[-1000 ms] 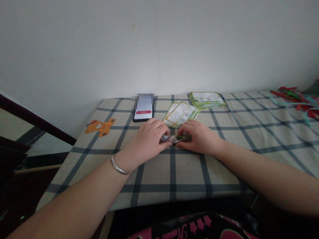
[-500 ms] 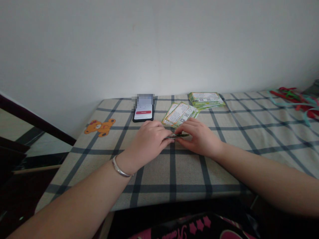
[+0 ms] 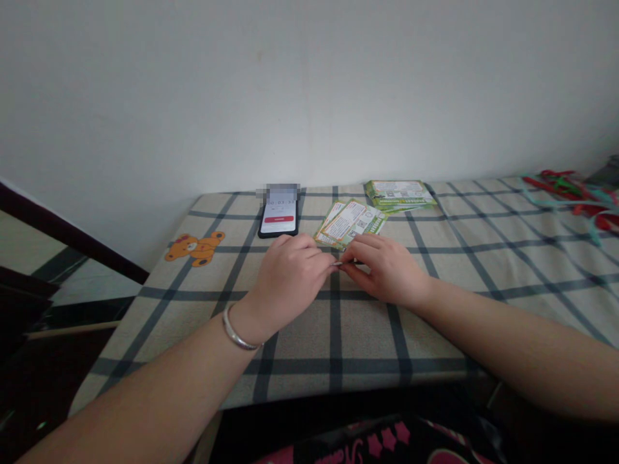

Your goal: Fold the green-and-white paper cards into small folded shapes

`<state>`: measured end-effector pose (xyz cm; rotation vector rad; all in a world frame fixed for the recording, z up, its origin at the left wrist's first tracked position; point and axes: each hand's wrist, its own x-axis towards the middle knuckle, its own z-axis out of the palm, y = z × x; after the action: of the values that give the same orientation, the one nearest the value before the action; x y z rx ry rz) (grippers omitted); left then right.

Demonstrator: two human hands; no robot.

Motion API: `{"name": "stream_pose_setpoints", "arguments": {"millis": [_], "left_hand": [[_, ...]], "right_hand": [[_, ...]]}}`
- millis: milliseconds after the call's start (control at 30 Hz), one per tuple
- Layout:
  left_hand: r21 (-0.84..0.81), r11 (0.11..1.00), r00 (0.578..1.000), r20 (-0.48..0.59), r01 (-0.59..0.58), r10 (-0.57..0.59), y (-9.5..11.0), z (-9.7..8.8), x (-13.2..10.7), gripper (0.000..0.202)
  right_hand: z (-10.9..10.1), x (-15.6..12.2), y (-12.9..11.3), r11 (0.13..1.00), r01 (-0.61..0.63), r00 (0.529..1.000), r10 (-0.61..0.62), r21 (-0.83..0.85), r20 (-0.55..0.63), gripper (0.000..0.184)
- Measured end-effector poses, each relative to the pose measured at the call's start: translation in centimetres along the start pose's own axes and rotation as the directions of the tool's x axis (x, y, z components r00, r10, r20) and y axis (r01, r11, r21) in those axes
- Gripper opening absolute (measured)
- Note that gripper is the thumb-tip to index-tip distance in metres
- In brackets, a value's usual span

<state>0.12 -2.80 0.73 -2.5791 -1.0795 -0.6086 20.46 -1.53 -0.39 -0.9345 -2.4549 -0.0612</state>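
My left hand [image 3: 293,274], with a silver bangle [image 3: 236,332] at its wrist, has its thumb and fingers closed on one end of a thin folded card [image 3: 338,263]. My right hand [image 3: 389,270] pinches the other end between thumb and fingertips. The card shows edge-on as a narrow strip, and most of it is hidden by my fingers. Right behind my fingertips, green-and-white printed cards [image 3: 351,221] lie fanned and overlapping on the checked cloth.
At the back right, near the wall, lies a pile of green printed cards [image 3: 401,193]. A phone [image 3: 279,219] with a lit screen rests behind my left hand. An orange bear cutout [image 3: 196,248] lies left. Red, green and pale blue ribbons [image 3: 575,196] are heaped far right.
The thin card has turned more edge-on, and less of it shows between my hands. My fingers have drawn closer together on it. The other things stay in place.
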Motion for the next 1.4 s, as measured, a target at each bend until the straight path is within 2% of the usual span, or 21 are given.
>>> {"name": "stream_pose_setpoints", "arguments": {"millis": [233,400,533,667,833,1000,1133,1267,1400], "left_hand": [[-0.049,0.999,1.000,0.012,-0.001,0.002,-1.1,0.3,0.1,0.015],[-0.006,1.000,1.000,0.028,0.015,-0.015,-1.8,0.0,0.1,0.014],[-0.012,0.998,0.993,0.096,0.068,-0.067,-2.0,-0.1,0.2,0.014],[-0.116,0.982,0.977,0.169,0.150,-0.130,-2.1,0.0,0.2,0.020],[-0.155,0.967,0.971,0.159,0.204,-0.180,-2.2,0.1,0.2,0.027],[-0.103,0.966,0.949,0.237,0.238,-0.208,-2.3,0.1,0.1,0.025],[-0.085,0.959,0.942,0.227,0.270,-0.246,-2.2,0.2,0.1,0.027],[-0.108,0.938,0.931,0.204,0.328,-0.302,-2.1,0.7,0.1,0.026],[-0.177,0.920,0.934,0.131,0.351,-0.331,-2.4,1.5,0.0,0.020]], "right_hand": [[-0.3,-0.1,0.6,0.991,-0.088,0.994,0.093,-0.098,0.049,0.026],[-0.3,-0.1,1.0,0.981,-0.152,0.985,0.160,-0.118,0.066,0.028],[-0.3,-0.1,1.1,0.988,-0.144,0.987,0.147,-0.058,0.066,0.025],[-0.4,-0.1,1.4,0.991,-0.132,0.990,0.130,0.038,0.059,0.024],[-0.8,-0.2,2.2,0.978,-0.208,0.975,0.206,0.017,0.082,0.025],[-0.7,-0.3,2.3,0.962,-0.274,0.960,0.273,0.001,0.064,0.017],[-0.9,-0.4,2.1,0.950,-0.312,0.950,0.312,0.006,-0.019,0.013],[-1.5,-0.4,2.5,0.962,-0.272,0.962,0.272,-0.007,-0.016,0.009],[-1.8,-0.2,3.2,0.961,-0.277,0.961,0.277,-0.008,-0.011,0.008]]}}
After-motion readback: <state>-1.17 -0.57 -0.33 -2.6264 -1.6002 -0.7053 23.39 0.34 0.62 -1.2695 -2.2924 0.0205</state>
